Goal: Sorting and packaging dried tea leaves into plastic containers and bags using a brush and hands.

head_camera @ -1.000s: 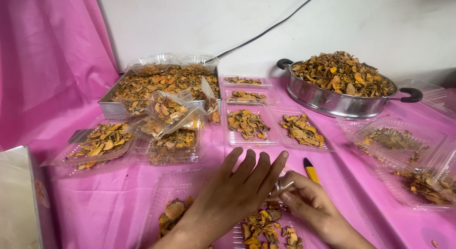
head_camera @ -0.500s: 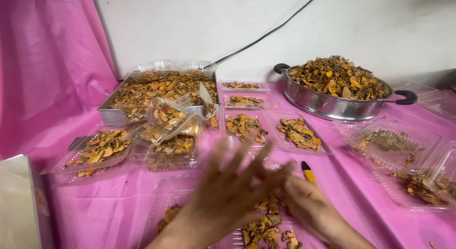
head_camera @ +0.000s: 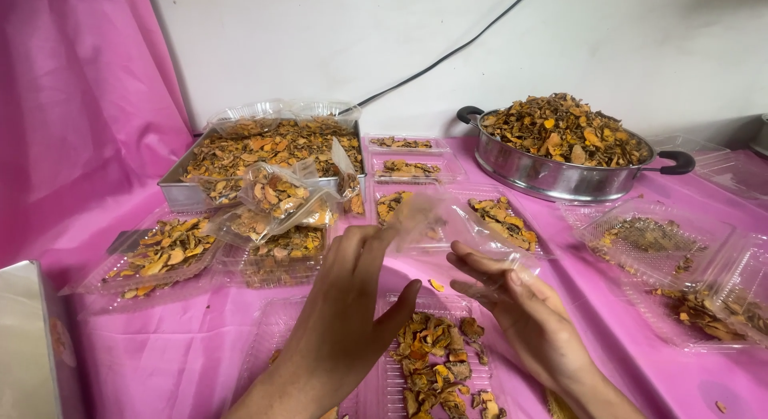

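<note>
Nearest the camera: open clear clamshell tray on the pink tablecloth, dried orange-brown slices piled loose in its base. Above it both hands are raised. Left hand has fingers stretched up and spread, thumb out to the side, nothing clearly pinched; its fingertips meet the blurred edge of a clear plastic lid. Right hand is palm up, fingers loosely curled under that lid and seemingly propping it; a firm grip cannot be told through the blur. One stray slice lies on the cloth between the hands.

Middle distance: several clear trays already carry portions, e.g. filled tray on the left and portioned tray just past the hands. A crumpled plastic bag of slices sits by them. Mostly empty clamshells are on the right.

Far: rectangular metal pan and round steel pot with black handles, both heaped with bulk slices, against a white wall with a black cable.

Judged progress: partway. Some portions laid out, near tray filled but not closed, plenty of bulk material and spare containers left.
</note>
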